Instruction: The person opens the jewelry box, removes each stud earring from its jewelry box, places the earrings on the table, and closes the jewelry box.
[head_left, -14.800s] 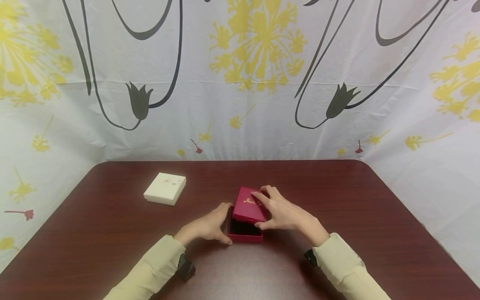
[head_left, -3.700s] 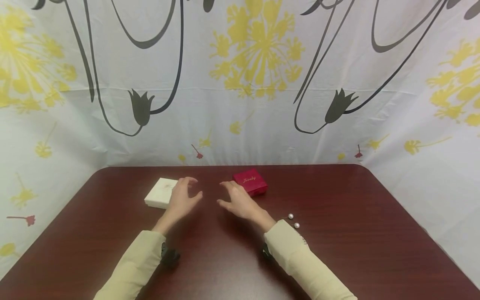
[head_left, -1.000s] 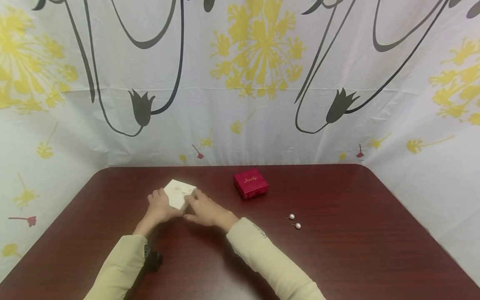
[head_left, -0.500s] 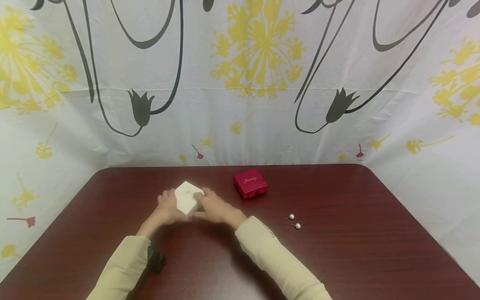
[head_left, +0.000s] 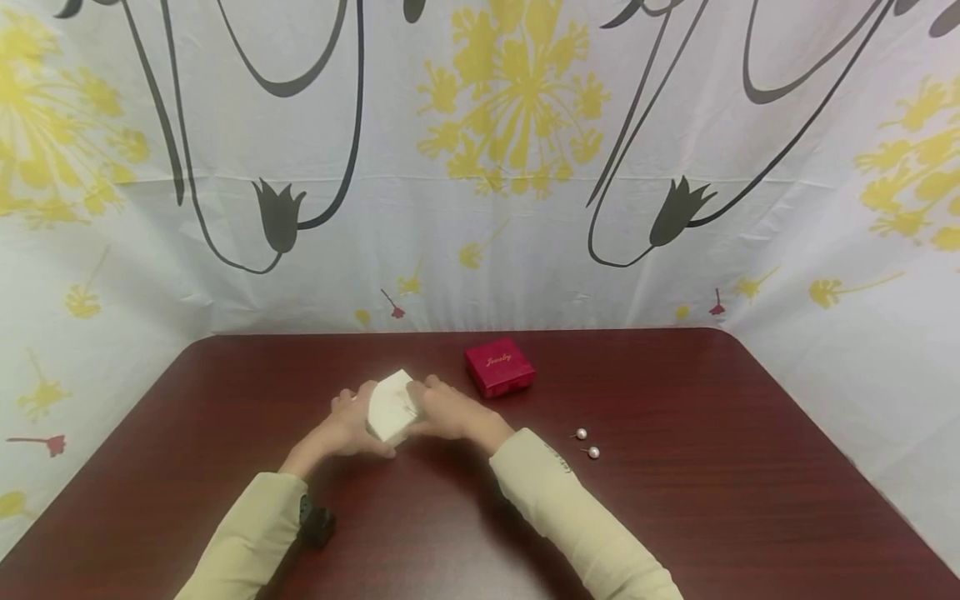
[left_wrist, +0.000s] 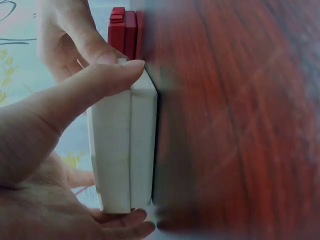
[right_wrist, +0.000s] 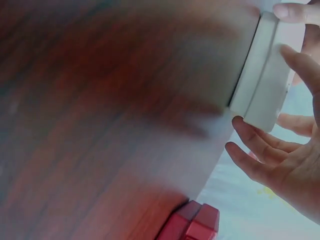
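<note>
A small white gift box (head_left: 392, 406), rotated cornerwise, sits between both hands left of the table's middle. My left hand (head_left: 345, 429) grips its left side, thumb at the near edge. From the right, my right hand (head_left: 447, 414) holds it with thumb and fingers. The left wrist view shows the box (left_wrist: 112, 155) from the side, a seam running between lid and base, and the left thumb (left_wrist: 107, 80) across it. In the right wrist view the box (right_wrist: 265, 75) is low at the tabletop; whether it touches is hard to tell. Its inside is hidden.
Behind and right of the hands stands a closed red box (head_left: 501, 368) with gold "Jewelry" lettering. Two pearl stud earrings, one farther back (head_left: 582, 434) and one nearer (head_left: 593, 452), lie on the dark red-brown table (head_left: 712, 500). A patterned curtain (head_left: 480, 283) hangs behind.
The white box was taken from its spot at the left by both hands, then moved right and turned. Earlier, the red box was handled in front; now it stands farther back, with the earrings out.
</note>
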